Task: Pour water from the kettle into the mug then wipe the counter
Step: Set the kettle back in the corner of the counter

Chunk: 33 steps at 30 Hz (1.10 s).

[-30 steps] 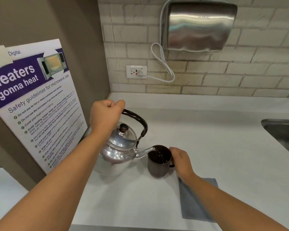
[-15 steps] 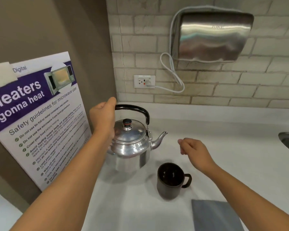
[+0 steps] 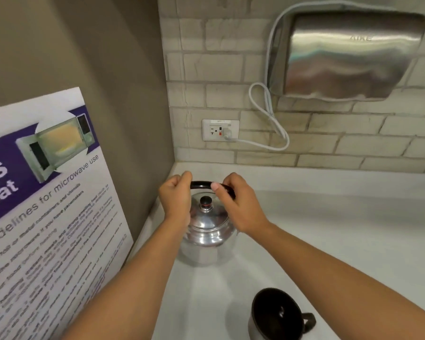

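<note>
A shiny steel kettle with a black arched handle and a black lid knob stands upright on the white counter, near the back left corner. My left hand is closed around the left end of the handle. My right hand grips the handle's right end, hiding the spout. A dark mug with liquid inside sits at the bottom edge, nearer to me and to the right of the kettle, handle pointing right. The cloth is out of view.
A microwave safety poster leans against the brown left wall. On the brick wall hang a steel hand dryer and a socket with its looped white cable.
The kettle went from pouring into the mug to upright, farther back on the counter. My right hand left the mug and took the kettle handle. The view moved closer; cloth and sink left the frame.
</note>
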Each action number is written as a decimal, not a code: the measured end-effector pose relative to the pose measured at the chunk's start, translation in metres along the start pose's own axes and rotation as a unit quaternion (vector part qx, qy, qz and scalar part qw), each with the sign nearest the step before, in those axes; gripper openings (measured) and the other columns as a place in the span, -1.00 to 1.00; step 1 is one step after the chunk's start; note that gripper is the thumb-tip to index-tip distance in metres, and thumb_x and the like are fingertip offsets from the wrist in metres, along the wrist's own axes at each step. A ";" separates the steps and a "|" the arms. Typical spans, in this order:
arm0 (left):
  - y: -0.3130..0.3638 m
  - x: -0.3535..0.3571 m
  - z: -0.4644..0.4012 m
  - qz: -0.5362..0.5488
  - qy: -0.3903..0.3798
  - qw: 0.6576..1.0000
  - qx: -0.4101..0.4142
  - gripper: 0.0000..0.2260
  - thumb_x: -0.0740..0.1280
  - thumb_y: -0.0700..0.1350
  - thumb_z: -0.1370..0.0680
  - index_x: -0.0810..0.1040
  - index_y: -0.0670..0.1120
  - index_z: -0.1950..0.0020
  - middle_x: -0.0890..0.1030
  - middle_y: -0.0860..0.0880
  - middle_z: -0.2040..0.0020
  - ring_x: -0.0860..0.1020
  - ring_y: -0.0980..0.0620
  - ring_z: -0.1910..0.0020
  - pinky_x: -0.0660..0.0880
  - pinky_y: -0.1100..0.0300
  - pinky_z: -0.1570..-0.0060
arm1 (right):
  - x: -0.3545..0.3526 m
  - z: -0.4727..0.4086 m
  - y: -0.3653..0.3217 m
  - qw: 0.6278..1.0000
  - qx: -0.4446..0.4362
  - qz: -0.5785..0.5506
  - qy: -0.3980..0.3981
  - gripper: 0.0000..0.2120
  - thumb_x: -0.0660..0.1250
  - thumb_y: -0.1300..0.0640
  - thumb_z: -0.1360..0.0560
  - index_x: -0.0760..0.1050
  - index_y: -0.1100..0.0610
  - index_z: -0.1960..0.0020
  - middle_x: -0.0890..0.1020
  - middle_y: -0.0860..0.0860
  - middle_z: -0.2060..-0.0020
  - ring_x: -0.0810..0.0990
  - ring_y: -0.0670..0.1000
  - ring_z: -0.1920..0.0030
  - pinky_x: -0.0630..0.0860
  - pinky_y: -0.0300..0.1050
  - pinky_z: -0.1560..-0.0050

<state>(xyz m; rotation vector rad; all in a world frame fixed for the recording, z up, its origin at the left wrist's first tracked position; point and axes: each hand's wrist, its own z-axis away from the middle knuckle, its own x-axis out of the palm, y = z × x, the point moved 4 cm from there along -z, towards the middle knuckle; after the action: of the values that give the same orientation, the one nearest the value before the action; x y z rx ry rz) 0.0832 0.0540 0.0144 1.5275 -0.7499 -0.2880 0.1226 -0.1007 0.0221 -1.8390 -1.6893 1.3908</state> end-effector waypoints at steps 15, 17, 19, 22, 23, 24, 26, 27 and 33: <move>-0.053 -0.003 -0.025 -0.094 -0.011 0.995 0.039 -0.57 0.29 0.17 -0.47 0.28 -0.06 0.46 0.31 0.10 0.54 0.31 0.11 0.48 0.31 0.28 0.45 | 0.035 -0.015 0.059 0.997 0.027 0.054 -0.044 -0.54 0.06 -0.37 -0.48 0.30 0.05 0.14 0.45 -0.10 0.45 0.46 -0.08 0.42 0.39 -0.15 0.39; -0.054 -0.005 -0.027 -0.176 -0.044 0.979 0.093 -0.50 0.18 0.37 -0.45 0.36 -0.06 0.38 0.44 0.11 0.50 0.42 0.13 0.44 0.37 0.26 0.37 | 0.035 -0.020 0.064 0.995 0.041 0.079 -0.047 -0.53 0.01 -0.38 -0.48 0.27 0.04 0.10 0.44 -0.09 0.48 0.45 -0.09 0.46 0.33 -0.16 0.43; -0.055 -0.007 -0.033 -0.264 -0.076 0.953 0.130 -0.47 0.10 0.45 -0.43 0.40 -0.02 0.30 0.50 0.10 0.43 0.48 0.12 0.38 0.38 0.17 0.35 | 0.035 -0.025 0.069 0.989 0.061 0.128 -0.047 -0.52 -0.04 -0.40 -0.48 0.24 0.03 0.09 0.45 -0.07 0.47 0.46 -0.08 0.45 0.28 -0.15 0.44; -0.060 -0.004 -0.049 -0.357 -0.111 0.920 0.115 -0.44 0.04 0.49 -0.42 0.39 0.00 0.28 0.52 0.05 0.38 0.51 0.05 0.33 0.36 0.13 0.35 | 0.037 -0.033 0.078 0.974 0.104 0.195 -0.060 -0.49 -0.11 -0.41 -0.47 0.23 0.03 0.07 0.51 -0.05 0.43 0.51 -0.01 0.40 0.31 -0.08 0.40; -0.064 -0.002 -0.053 -0.373 -0.125 0.914 0.098 -0.44 0.04 0.49 -0.42 0.41 0.01 0.26 0.54 0.05 0.36 0.52 0.04 0.32 0.38 0.12 0.33 | 0.038 -0.035 0.082 0.969 0.123 0.201 -0.070 -0.49 -0.10 -0.40 -0.48 0.24 0.04 0.06 0.53 -0.03 0.40 0.53 0.02 0.37 0.34 -0.06 0.37; -0.068 0.000 -0.057 -0.381 -0.138 0.911 0.080 -0.45 0.07 0.49 -0.41 0.42 0.01 0.25 0.55 0.04 0.35 0.53 0.04 0.31 0.41 0.13 0.32 | 0.039 -0.038 0.086 0.965 0.141 0.204 -0.081 -0.49 -0.09 -0.39 -0.49 0.24 0.06 0.06 0.54 -0.01 0.38 0.53 0.04 0.35 0.36 -0.04 0.34; -0.077 0.003 -0.060 -0.370 -0.151 0.915 0.055 -0.51 0.16 0.44 -0.43 0.46 0.01 0.24 0.56 0.04 0.35 0.54 0.02 0.32 0.43 0.15 0.32 | 0.042 -0.041 0.095 0.959 0.172 0.202 -0.102 -0.51 -0.04 -0.35 -0.52 0.26 0.09 0.05 0.52 0.00 0.36 0.51 0.05 0.34 0.36 -0.02 0.31; -0.081 0.003 -0.061 -0.356 -0.151 0.921 0.048 -0.55 0.21 0.40 -0.44 0.47 0.00 0.24 0.56 0.04 0.35 0.53 0.03 0.32 0.41 0.17 0.33 | 0.043 -0.042 0.098 0.956 0.186 0.198 -0.110 -0.52 -0.01 -0.34 -0.52 0.27 0.10 0.05 0.51 0.00 0.36 0.49 0.03 0.34 0.35 -0.02 0.30; -0.096 0.006 -0.069 -0.367 -0.158 0.916 -0.019 -0.63 0.33 0.26 -0.45 0.54 -0.04 0.27 0.62 0.00 0.29 0.57 -0.01 0.25 0.46 0.12 0.23 | 0.048 -0.045 0.113 0.948 0.236 0.163 -0.136 -0.59 0.12 -0.27 -0.53 0.34 0.08 0.20 0.49 -0.01 0.34 0.48 0.06 0.26 0.34 -0.05 0.26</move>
<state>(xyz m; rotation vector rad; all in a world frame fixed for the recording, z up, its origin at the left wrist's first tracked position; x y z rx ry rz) 0.1561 0.0988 -0.0679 1.6989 -0.3755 -1.1259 0.2192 -0.0724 -0.0609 -1.7488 -1.0389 2.0509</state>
